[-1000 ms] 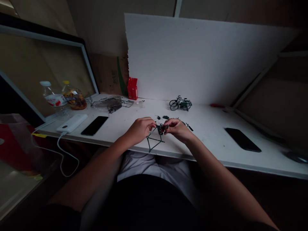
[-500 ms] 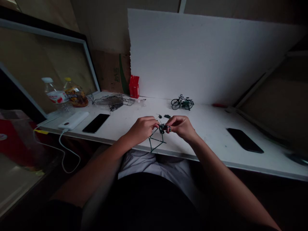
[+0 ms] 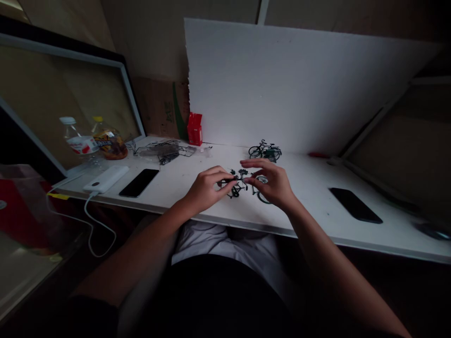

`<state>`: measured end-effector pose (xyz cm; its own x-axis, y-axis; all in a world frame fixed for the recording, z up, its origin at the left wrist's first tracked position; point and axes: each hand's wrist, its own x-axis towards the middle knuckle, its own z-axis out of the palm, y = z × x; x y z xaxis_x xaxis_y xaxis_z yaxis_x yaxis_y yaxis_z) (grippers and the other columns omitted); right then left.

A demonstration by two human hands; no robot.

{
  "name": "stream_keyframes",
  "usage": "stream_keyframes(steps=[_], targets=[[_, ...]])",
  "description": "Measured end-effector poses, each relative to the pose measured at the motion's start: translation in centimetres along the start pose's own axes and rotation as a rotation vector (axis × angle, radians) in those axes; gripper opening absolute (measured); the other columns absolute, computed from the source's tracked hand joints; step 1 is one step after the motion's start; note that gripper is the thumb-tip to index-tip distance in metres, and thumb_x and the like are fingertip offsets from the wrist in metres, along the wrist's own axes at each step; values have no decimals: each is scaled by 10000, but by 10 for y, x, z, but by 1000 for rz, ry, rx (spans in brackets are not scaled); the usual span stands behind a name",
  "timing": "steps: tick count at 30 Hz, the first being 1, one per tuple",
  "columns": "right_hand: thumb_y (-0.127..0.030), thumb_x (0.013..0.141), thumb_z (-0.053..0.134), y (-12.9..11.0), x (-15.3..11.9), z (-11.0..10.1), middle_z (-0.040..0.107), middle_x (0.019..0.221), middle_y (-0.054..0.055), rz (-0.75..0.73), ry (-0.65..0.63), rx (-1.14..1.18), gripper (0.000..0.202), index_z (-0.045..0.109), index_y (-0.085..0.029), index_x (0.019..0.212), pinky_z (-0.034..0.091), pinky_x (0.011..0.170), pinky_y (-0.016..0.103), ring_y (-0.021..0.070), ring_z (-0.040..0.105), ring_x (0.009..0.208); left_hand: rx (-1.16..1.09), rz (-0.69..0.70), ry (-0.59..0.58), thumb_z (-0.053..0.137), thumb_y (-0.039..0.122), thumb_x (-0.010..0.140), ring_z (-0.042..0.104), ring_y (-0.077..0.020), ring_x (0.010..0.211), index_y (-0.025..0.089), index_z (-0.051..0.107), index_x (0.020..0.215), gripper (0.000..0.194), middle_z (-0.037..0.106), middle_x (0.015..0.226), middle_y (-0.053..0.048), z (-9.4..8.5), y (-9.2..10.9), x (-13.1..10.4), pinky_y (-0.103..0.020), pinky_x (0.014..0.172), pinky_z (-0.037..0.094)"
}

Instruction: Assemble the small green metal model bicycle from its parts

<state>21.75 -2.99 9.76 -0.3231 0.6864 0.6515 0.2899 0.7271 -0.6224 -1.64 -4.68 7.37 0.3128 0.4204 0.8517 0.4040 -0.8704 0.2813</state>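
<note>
A small dark model bicycle is at the middle of the desk near its front edge, partly covered by my fingers. My left hand pinches it between thumb and fingertips from the left. My right hand is close on the other side, its thumb and forefinger apart. The thumb tip is beside the bicycle's thin parts; whether it touches them I cannot tell. A thin wheel shows below the right palm. Behind the right hand, more dark model bicycles stand near the white board.
A phone and white power bank with a cable lie left; another dark phone-like slab lies right. Two bottles, one with a yellow cap, a red box and a heap of dark sprues stand or lie at the back left.
A dark angular sprue frame hung below my hands earlier; now a model bicycle is there instead. My right hand has gone from a pinch to fingers apart. The view has shifted slightly.
</note>
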Motion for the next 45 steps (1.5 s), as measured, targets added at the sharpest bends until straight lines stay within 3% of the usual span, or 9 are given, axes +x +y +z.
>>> stream_keyframes(steps=[4,7,9,19,33,41,45], targets=[[-506,913,769,1,1,-1,772,1107,99,167,54,40,331,789,-212,1062,560,746,335,234,697,962,151,85,56,698,235,980,713,-196,911,177,768,1117,164,749,969,-89,-4,2,0,-330,817,576],[-578,936,713,-2,1,1,750,886,64,302,-56,135,400,795,-186,924,477,642,294,165,615,738,262,161,71,695,213,977,699,-204,917,184,759,1151,187,743,958,-83,-5,2,-1,-342,816,571],[-586,930,717,-4,1,2,724,828,43,337,-129,213,406,803,-190,895,444,626,286,145,564,692,300,196,93,696,198,973,692,-205,912,185,754,1159,196,738,949,-77,-4,1,-2,-342,807,569],[-507,832,850,7,0,6,734,871,23,334,-183,417,305,835,-229,956,477,711,291,140,571,741,303,195,116,686,206,980,684,-202,905,198,762,1166,202,737,954,-77,-2,1,-3,-344,805,572],[-517,880,800,12,-1,3,695,830,20,323,-287,449,310,798,-208,867,481,747,294,149,578,765,239,182,57,635,203,1014,661,-191,881,181,742,1164,186,691,929,-75,0,4,-5,-322,764,546],[-515,860,819,13,0,6,712,830,21,360,-251,461,307,805,-209,888,499,741,291,143,595,746,261,146,78,642,209,1007,663,-193,872,190,756,1152,185,707,910,-73,3,5,-6,-335,787,555],[-535,817,850,19,1,2,749,880,40,439,-254,493,354,814,-209,950,520,738,288,147,636,764,233,106,21,694,244,976,687,-206,927,196,758,1162,202,733,971,-84,4,5,-5,-342,828,567]])
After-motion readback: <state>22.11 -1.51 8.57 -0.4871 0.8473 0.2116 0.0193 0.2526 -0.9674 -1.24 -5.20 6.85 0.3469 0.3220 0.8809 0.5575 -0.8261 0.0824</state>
